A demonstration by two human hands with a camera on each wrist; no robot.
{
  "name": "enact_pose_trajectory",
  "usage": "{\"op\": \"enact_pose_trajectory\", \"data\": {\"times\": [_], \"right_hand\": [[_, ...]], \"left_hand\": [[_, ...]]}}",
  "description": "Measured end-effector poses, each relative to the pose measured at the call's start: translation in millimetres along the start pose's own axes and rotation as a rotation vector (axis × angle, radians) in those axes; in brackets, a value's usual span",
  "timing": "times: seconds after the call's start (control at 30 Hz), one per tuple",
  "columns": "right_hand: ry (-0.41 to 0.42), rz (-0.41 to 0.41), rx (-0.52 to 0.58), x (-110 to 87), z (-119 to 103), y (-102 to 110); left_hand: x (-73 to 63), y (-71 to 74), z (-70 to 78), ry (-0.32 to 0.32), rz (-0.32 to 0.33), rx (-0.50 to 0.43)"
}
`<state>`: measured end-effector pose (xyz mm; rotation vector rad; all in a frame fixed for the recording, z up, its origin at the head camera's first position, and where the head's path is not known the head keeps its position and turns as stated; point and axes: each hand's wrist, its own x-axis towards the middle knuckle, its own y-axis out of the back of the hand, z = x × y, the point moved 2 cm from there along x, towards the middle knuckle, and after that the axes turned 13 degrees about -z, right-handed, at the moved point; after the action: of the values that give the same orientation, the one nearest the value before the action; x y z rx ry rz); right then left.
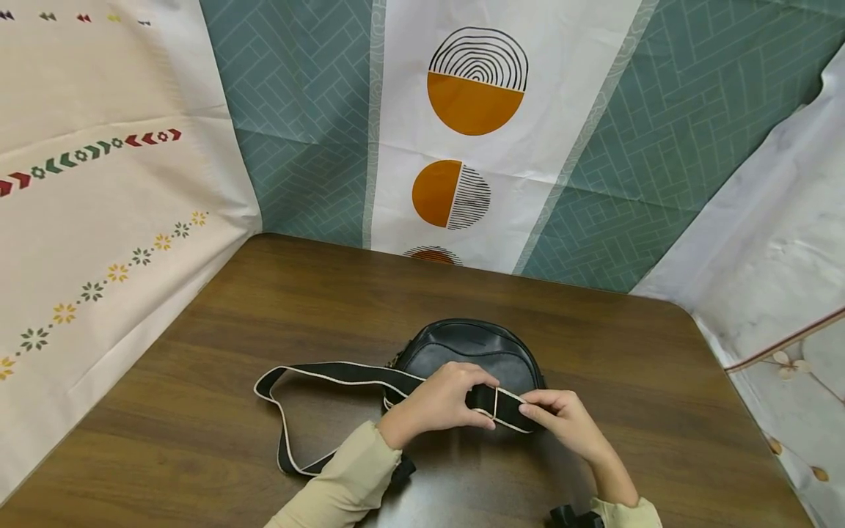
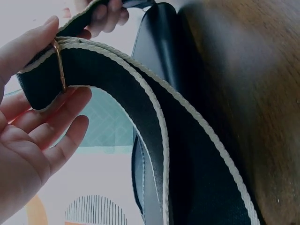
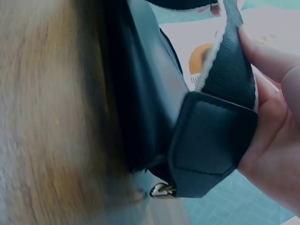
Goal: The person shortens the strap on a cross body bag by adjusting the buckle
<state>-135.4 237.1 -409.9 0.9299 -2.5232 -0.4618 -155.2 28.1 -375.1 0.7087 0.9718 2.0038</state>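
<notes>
A black leather shoulder bag (image 1: 472,353) lies on the wooden table, with a wide black strap (image 1: 350,372) edged in cream braid. My left hand (image 1: 442,402) holds the strap at its thin gold slider (image 2: 60,65), thumb above and fingers beneath. Just to the right, my right hand (image 1: 569,427) pinches the strap between thumb and fingers. Close below that grip, the right wrist view shows the strap's stitched leather end (image 3: 213,140) and a gold metal clip (image 3: 162,190) by the bag's side. The held stretch of strap is raised in front of the bag.
The strap's long loop spreads to the left over the brown table (image 1: 218,381). Behind the table hangs a teal and white cloth (image 1: 304,147) with orange circles. A patterned white cloth (image 1: 119,242) flanks the left side, another white cloth (image 1: 772,242) the right.
</notes>
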Motion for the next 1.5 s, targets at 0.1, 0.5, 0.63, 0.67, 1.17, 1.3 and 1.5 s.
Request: {"op": "enact_pose_trajectory", "data": {"times": [0.1,0.5,0.63,0.67,1.17,1.3,1.5], "right_hand": [[-0.012,0.033,-0.015,1.6,-1.9,-1.7],[0.027,0.058,-0.077,16.2,-6.6,-12.4],[0.034,0.064,-0.092,22.7,-8.5,-18.1],[0.033,0.069,-0.097,24.2,-9.2,-19.4],[-0.095,0.051,-0.041,18.5,-9.6,-14.7],[-0.133,0.039,-0.020,11.1,-7.4,-9.0],[-0.076,0.052,-0.026,7.6,-7.3,-7.0]], "left_hand": [[-0.1,-0.2,-0.3,0.006,-0.006,0.002],[-0.6,-0.4,2.4,0.018,-0.038,0.051],[-0.6,0.3,4.3,0.010,-0.024,0.072],[-0.7,0.4,4.2,0.009,-0.019,0.073],[-3.8,-0.8,-0.9,0.004,-0.008,0.083],[-5.2,0.3,-0.5,0.007,-0.009,0.064],[-6.4,1.1,-1.2,0.008,-0.001,0.088]]}}
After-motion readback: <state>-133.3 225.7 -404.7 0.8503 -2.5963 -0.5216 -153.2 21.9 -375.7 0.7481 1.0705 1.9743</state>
